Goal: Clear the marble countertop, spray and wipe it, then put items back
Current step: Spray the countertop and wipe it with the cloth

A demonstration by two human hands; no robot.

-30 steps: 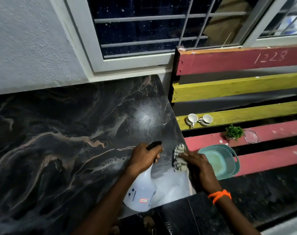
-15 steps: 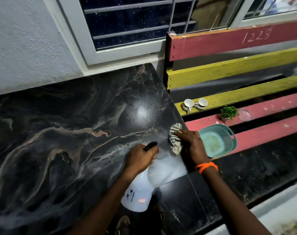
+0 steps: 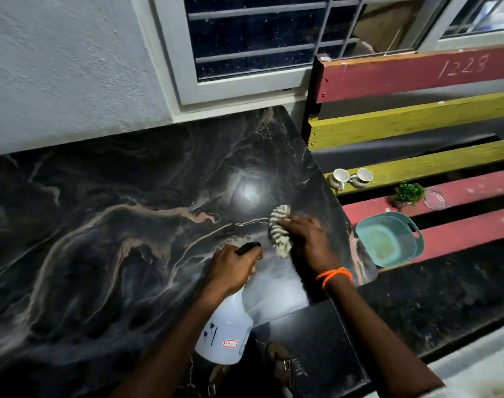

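Mid-task, by the look of it: spray-and-wipe step in hand, clearing done, putting back not yet begun.

Far left: a broad sweep of the marble countertop [image 3: 107, 225], bare, dark and veined, backed by a rough grey wall [image 3: 58, 67] and a window sill; plenty of open room there for long strokes. Nearer the middle: left hand [image 3: 230, 268] clenched round the neck of a white spray bottle [image 3: 228, 326], black nozzle poking past the knuckles, bottle body hanging over the front edge. Just right of that: right hand [image 3: 305, 234] spread flat, fingers pressing a striped cloth [image 3: 279, 229] onto the stone, a pale wet patch lying beside and below it. Close on the right: the counter's side edge, so little room that way. Beyond the edge, well apart: two small cups [image 3: 351, 178], a small plant [image 3: 409, 193], a teal basin [image 3: 388, 239], all resting on a painted slatted bench [image 3: 446, 73].

Next move, probably: cloth carried leftward across the unwiped stretch, kept short of the side edge; bottle held clear.
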